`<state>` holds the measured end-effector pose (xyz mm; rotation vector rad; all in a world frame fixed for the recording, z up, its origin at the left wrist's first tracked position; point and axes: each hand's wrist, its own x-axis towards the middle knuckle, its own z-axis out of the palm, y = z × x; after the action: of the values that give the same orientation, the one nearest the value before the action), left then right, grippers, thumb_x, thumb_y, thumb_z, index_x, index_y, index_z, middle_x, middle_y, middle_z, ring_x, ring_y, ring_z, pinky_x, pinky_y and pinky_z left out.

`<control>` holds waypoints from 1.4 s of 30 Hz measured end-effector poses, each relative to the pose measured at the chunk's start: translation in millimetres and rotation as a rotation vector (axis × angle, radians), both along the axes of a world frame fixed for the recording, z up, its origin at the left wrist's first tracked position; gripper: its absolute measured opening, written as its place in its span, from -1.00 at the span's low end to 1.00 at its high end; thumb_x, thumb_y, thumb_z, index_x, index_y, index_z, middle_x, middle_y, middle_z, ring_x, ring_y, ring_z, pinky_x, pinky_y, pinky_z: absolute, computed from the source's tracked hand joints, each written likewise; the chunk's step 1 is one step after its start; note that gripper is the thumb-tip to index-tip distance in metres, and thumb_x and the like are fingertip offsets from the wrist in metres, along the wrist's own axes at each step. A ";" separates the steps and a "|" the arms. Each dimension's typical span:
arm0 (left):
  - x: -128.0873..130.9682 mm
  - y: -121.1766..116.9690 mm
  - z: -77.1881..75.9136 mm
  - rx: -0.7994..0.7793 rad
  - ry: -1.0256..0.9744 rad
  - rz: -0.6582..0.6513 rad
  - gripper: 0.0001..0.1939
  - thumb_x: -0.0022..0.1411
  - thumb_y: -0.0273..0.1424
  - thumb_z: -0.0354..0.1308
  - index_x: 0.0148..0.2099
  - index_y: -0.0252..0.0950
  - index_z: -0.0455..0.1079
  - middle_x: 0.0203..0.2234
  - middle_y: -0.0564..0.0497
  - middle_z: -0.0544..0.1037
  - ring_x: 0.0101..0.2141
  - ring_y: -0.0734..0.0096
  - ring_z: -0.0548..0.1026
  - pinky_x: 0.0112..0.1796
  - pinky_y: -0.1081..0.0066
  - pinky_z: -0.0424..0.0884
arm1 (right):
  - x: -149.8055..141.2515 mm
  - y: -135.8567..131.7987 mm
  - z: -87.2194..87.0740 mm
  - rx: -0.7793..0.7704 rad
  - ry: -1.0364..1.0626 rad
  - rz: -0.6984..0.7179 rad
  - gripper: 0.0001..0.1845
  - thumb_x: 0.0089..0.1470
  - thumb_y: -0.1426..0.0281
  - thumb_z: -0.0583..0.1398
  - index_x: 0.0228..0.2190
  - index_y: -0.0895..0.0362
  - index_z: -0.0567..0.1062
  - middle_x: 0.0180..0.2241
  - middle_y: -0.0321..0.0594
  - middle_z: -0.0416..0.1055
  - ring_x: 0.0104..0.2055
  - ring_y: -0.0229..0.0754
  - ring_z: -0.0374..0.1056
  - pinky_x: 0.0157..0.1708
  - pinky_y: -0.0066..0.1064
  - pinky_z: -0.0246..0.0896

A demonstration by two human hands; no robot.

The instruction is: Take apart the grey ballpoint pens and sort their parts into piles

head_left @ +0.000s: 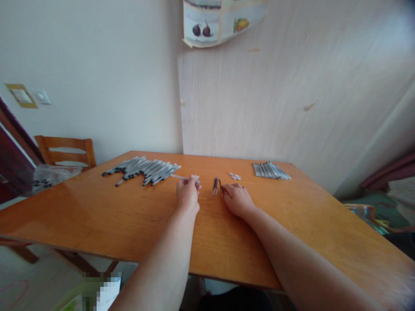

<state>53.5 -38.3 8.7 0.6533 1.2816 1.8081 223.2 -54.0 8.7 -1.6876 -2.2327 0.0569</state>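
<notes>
The left hand point(188, 193) has its fingers closed on a translucent tube point(179, 176), which projects leftward toward the pen pile point(147, 171). The fingers of the right hand point(239, 200) are at a thin dark refill point(220, 183) on the table point(223, 235); whether they grip it cannot be determined. Further refills point(214, 186) lie just left of it. Small white pieces point(235, 176) lie beyond the right hand; a pen row point(271, 170) is positioned farther right.
</notes>
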 end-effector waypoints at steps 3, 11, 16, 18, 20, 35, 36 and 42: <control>-0.1 0.2 -0.6 0.003 -0.002 -0.004 -0.78 0.12 -0.26 0.17 -0.32 -0.30 0.28 -0.52 0.03 0.51 -0.58 0.55 0.43 -0.57 0.56 0.19 | -0.3 -1.1 0.1 -0.014 0.022 0.033 -0.62 0.18 0.41 -0.01 -0.05 0.04 0.47 -0.08 -0.13 0.47 0.03 -0.07 0.27 -0.05 -0.30 0.04; -0.3 -0.6 -0.2 0.000 0.007 -0.010 -0.76 0.10 -0.24 0.18 -0.32 -0.30 0.28 -0.52 0.02 0.51 -0.59 0.57 0.42 -0.56 0.56 0.20 | 0.5 2.4 -2.7 -0.050 0.065 0.035 -0.59 0.14 0.46 -0.01 -0.01 0.06 0.41 0.01 -0.10 0.42 0.10 -0.03 0.21 -0.01 -0.26 0.02; -0.7 0.9 -1.1 0.004 0.017 -0.014 -0.76 0.10 -0.24 0.18 -0.31 -0.30 0.28 -0.53 0.05 0.50 -0.60 0.57 0.42 -0.57 0.56 0.19 | 0.3 6.3 -6.1 -0.046 0.060 0.015 -0.60 0.17 0.42 -0.03 0.01 0.07 0.38 0.04 -0.09 0.39 0.13 -0.01 0.18 0.00 -0.22 0.01; -0.6 1.2 -1.3 0.003 0.017 -0.011 -0.76 0.09 -0.24 0.18 -0.32 -0.30 0.27 -0.54 0.04 0.50 -0.60 0.56 0.42 -0.57 0.56 0.19 | 0.1 7.2 -6.6 -0.044 0.056 0.019 -0.61 0.20 0.39 -0.04 0.02 0.05 0.37 0.04 -0.10 0.38 0.13 -0.01 0.17 0.01 -0.20 0.01; -0.5 1.1 -1.1 0.004 0.018 -0.011 -0.76 0.09 -0.24 0.18 -0.32 -0.31 0.28 -0.54 0.04 0.50 -0.60 0.56 0.42 -0.57 0.56 0.19 | -0.2 8.1 -7.1 -0.045 0.049 0.024 -0.61 0.22 0.35 -0.05 0.03 0.05 0.36 0.05 -0.09 0.37 0.14 -0.01 0.16 0.03 -0.19 0.00; 1.2 2.8 -5.4 0.000 0.031 -0.039 -0.71 0.06 -0.20 0.21 -0.34 -0.31 0.28 -0.52 0.02 0.51 -0.59 0.56 0.42 -0.58 0.56 0.19 | 0.2 16.3 -14.9 -0.095 0.025 0.092 -0.55 0.26 0.29 -0.06 0.15 0.05 0.26 0.13 -0.05 0.29 0.30 -0.05 -0.06 0.17 -0.11 -0.18; 1.3 2.8 -5.3 0.001 0.030 -0.039 -0.71 0.06 -0.20 0.22 -0.34 -0.31 0.27 -0.52 0.02 0.51 -0.59 0.55 0.42 -0.59 0.56 0.19 | 0.3 16.7 -15.3 -0.093 0.030 0.093 -0.55 0.26 0.30 -0.06 0.15 0.05 0.25 0.13 -0.06 0.30 0.30 -0.05 -0.06 0.17 -0.11 -0.18; 0.6 3.6 -5.9 -0.001 0.032 -0.043 -0.71 0.05 -0.21 0.22 -0.33 -0.31 0.28 -0.53 0.03 0.50 -0.60 0.55 0.42 -0.59 0.56 0.18 | 1.1 18.6 -15.8 -0.095 0.051 0.104 -0.56 0.24 0.32 -0.04 0.13 0.06 0.27 0.11 -0.07 0.30 0.28 -0.06 -0.02 0.17 -0.15 -0.15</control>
<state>54.1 -34.6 2.8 0.7065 1.2800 1.7679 224.2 -35.4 -7.0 -1.5970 -2.3111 0.2327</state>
